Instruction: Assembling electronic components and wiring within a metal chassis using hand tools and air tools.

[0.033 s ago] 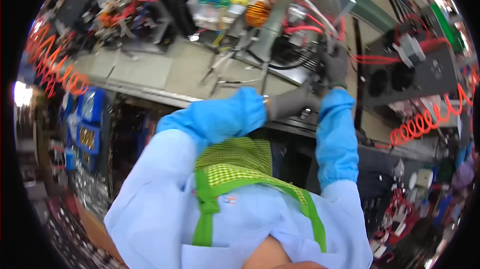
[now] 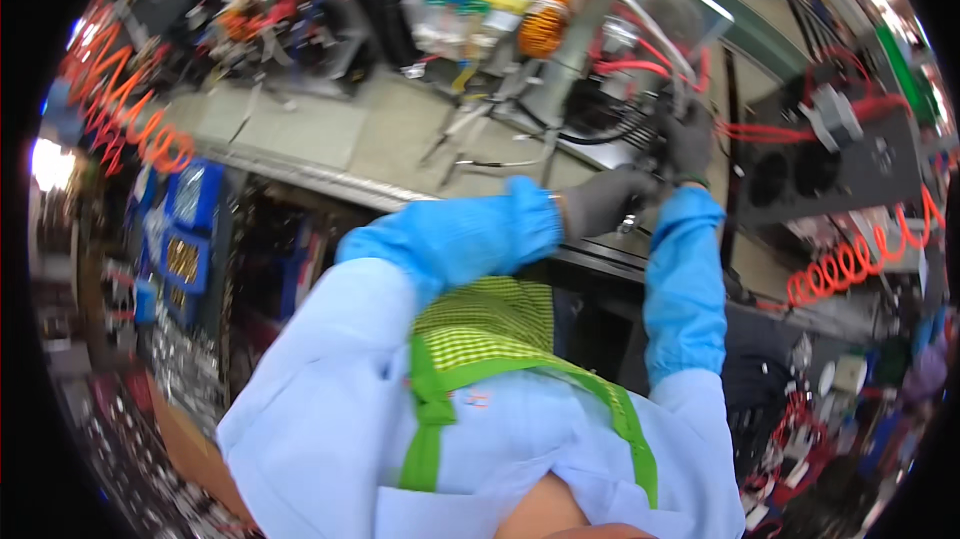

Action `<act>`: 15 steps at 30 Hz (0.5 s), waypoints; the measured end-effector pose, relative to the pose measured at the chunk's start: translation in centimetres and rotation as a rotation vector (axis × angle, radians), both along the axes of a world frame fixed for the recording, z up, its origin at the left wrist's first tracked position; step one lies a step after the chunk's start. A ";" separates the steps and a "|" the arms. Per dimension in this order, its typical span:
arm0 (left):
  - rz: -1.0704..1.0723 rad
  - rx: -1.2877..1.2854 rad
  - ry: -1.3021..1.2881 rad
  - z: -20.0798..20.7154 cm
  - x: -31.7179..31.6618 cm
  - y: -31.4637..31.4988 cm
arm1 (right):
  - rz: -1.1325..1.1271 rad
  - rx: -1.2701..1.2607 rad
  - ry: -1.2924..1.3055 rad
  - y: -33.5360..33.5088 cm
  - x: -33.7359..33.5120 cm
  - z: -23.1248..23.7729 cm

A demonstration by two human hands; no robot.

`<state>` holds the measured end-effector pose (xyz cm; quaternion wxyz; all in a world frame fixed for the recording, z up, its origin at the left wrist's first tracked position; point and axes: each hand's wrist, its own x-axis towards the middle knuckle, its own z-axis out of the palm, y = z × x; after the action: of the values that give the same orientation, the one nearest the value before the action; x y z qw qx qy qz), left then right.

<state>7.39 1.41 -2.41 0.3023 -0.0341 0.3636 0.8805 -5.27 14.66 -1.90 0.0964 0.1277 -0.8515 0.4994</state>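
My left hand, in a grey glove, is curled by the front edge of the bench. A small shiny metal part shows beside its fingers. My right hand, also in a grey glove, is just beyond it at the right side of an open metal chassis. Its fingers are bent near the chassis's dark vented end, where white and red cables come down. Something dark lies between both hands; blur hides what it is. Inside the chassis are a copper-wound coil and a black cable loop.
A dark box with round fan openings stands at the right, with red wires. Orange coiled hoses hang at both sides. Loose leads lie left of the chassis on the bench. Blue bins are at lower left.
The whole scene has shifted slightly right in the picture, hands and bench together. My hands stay close together at the chassis's end, with no clear change in grip.
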 end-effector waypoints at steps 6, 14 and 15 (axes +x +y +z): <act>0.122 -0.675 0.527 -2.3 5.5 1.8 | 0.016 -0.034 -0.123 1.8 -0.5 -0.6; 0.558 -1.655 0.557 -2.2 23.8 -26.3 | 0.088 0.085 -0.076 1.5 -0.6 -0.3; 0.717 -1.973 0.679 -1.7 26.1 -30.4 | 0.095 0.032 -0.092 1.6 -0.9 -0.6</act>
<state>33.47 -28.95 -4.09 -0.2463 -0.1201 0.9399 0.2036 -6.19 16.31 -2.48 0.0314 0.1467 -0.8557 0.4952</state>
